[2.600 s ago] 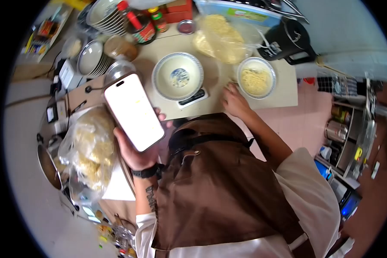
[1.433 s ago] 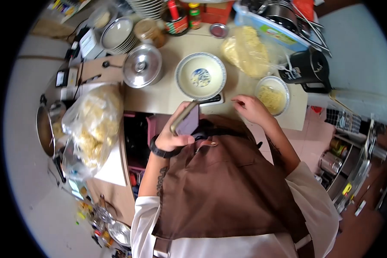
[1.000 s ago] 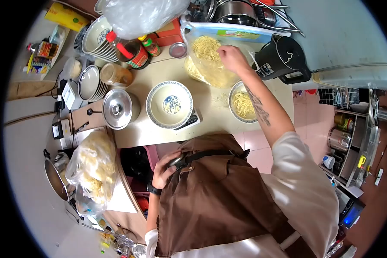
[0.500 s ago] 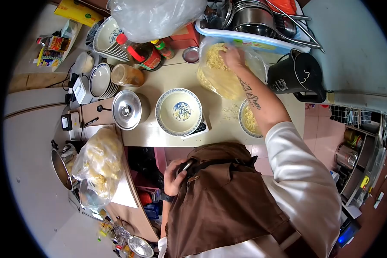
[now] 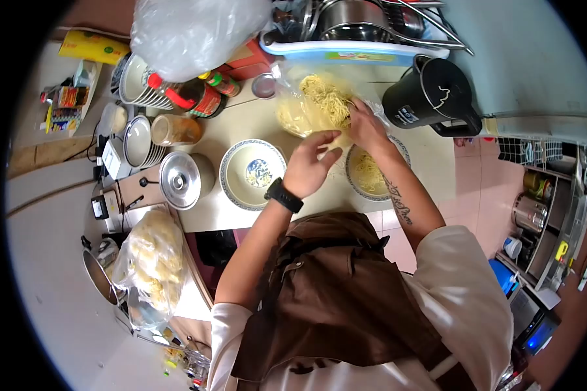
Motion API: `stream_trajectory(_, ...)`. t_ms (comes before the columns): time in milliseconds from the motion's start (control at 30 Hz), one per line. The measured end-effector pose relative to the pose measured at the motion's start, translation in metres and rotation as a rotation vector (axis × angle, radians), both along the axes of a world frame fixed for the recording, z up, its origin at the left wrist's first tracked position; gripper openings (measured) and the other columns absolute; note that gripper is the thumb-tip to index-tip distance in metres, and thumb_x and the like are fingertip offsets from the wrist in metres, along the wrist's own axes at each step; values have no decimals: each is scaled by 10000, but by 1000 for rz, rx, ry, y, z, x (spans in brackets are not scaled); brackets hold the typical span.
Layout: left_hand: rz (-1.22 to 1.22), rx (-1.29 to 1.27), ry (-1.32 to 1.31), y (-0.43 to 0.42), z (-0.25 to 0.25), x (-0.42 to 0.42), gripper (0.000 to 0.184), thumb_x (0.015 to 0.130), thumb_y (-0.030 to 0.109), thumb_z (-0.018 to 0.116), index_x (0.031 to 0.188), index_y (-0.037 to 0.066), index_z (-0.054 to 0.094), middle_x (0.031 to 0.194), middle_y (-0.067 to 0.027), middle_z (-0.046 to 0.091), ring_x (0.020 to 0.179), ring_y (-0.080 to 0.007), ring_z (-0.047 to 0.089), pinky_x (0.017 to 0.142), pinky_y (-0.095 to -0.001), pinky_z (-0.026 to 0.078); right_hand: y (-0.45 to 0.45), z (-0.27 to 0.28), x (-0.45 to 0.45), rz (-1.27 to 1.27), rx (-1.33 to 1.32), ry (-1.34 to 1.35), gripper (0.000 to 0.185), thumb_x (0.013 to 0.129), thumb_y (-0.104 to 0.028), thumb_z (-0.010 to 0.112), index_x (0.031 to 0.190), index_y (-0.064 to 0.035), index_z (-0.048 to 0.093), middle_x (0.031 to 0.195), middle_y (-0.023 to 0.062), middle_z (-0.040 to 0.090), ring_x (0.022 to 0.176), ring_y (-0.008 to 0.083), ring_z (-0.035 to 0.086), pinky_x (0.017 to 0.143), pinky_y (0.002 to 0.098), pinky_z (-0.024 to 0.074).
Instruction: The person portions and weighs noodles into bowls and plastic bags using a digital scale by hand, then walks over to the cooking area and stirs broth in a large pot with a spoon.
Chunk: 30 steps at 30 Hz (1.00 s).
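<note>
A clump of thin yellow noodles [image 5: 327,101] rises at the mouth of a clear plastic bag [image 5: 293,116]. My right hand [image 5: 365,126] has its fingers closed on the clump's right side. Just left of it, my left hand [image 5: 311,166] reaches over the counter, fingers apart and nothing in them, close to the bag's lower edge. Beneath my right forearm sits a patterned bowl [image 5: 353,179] with noodles in it, partly covered by the arm. Another patterned bowl [image 5: 226,171], holding a few noodle bits, stands left of my left hand.
A lidded steel pot [image 5: 180,181], a brown jar [image 5: 176,130] and sauce bottles [image 5: 205,98] line the left. A black jug [image 5: 430,98] stands at the right, below a blue-rimmed tray [image 5: 359,55] of cookware. A bag of pale food [image 5: 153,257] lies lower left.
My left hand has risen from the apron, where it was by a small shiny object, to the noodle bag. My right hand has drawn the noodle clump up and toward me.
</note>
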<state>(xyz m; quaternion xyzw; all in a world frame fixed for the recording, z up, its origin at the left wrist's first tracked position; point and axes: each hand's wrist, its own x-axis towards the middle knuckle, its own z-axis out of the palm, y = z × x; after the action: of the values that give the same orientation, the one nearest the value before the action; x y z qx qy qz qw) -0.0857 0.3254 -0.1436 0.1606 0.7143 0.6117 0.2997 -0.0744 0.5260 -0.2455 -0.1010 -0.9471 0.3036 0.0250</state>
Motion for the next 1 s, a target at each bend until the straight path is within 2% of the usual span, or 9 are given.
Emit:
stream_trajectory(200, -444, -746, 1172, 23, -25, -36, 474, 836, 129, 584, 1309, 93, 579, 1329, -138, 580, 1361, -295, 448, 1195, -507, 276, 2, 37, 4, -135, 20, -150, 558, 778, -49, 688, 1314, -53, 533, 1310, 187, 538, 1217, 395, 541, 1020, 430, 467)
stream_trajectory(300, -744, -1070, 910, 22, -31, -58, 302, 891, 131, 502, 1138, 99, 673, 1051, -172, 707, 1082, -310, 662, 1138, -511, 353, 2, 28, -9, 197, -12, 55, 564, 786, -45, 686, 1329, -87, 536, 1305, 193, 532, 1210, 380, 549, 1030, 429, 466)
stream_trajectory(400, -947, -1162, 651, 9, -38, -59, 241, 907, 194, 539, 1064, 90, 689, 929, -175, 725, 945, -336, 700, 1026, -502, 455, -2, 20, -29, 260, 89, -118, 516, 833, -89, 691, 1330, -116, 557, 1349, 157, 530, 1221, 364, 552, 1032, 449, 473)
stream_trajectory(500, -948, -1047, 467, -1, -21, -66, 323, 915, 332, 599, 1102, 79, 676, 1024, -209, 710, 993, -366, 683, 901, -473, 524, 5, 11, -42, 152, -108, -62, 433, 856, -180, 715, 1265, -92, 606, 1341, 181, 570, 1186, 365, 580, 968, 443, 500)
stream_trajectory(633, -149, -747, 381, -1, -47, -75, 675, 917, 431, 680, 1454, 93, 449, 1265, -188, 632, 1106, -300, 653, 920, -378, 520, 12, 30, -52, -79, -560, -106, 401, 880, -183, 679, 1245, -28, 614, 1224, 186, 643, 1076, 311, 635, 891, 393, 516)
stream_trajectory(700, -19, -561, 84, 7, -65, -83, 721, 932, 386, 684, 1508, 104, 355, 1327, -142, 592, 1159, -261, 620, 941, -387, 512, 12, 14, -52, -199, -746, -53, 400, 897, -171, 647, 1242, 27, 607, 1141, 164, 687, 988, 259, 678, 838, 366, 531)
stream_trajectory(733, 46, -465, -65, 10, -71, -83, 750, 939, 363, 686, 1535, 109, 308, 1358, -119, 573, 1186, -241, 603, 951, -392, 508, 10, 7, -52, -170, -1080, -14, 402, 911, -142, 627, 1268, 38, 592, 1133, 114, 677, 962, 184, 652, 819, 325, 525)
stream_trajectory(867, 202, 297, -652, 29, -57, -81, 671, 957, 255, 680, 1513, 124, 328, 1376, -90, 547, 1193, -238, 586, 946, -397, 512, 12, -3, -41, -207, -1696, -169, 422, 919, -139, 629, 1307, 17, 576, 1155, 95, 668, 990, 178, 639, 870, 312, 512)
stream_trajectory(1000, 288, 22, -515, 35, -64, -74, 618, 933, 242, 704, 1449, 112, 390, 1279, -67, 581, 1096, -234, 604, 882, -407, 509, 10, -8, -40, -167, -1605, -122, 481, 903, -184, 674, 1325, 15, 557, 1165, 100, 655, 1051, 179, 625, 917, 314, 500)
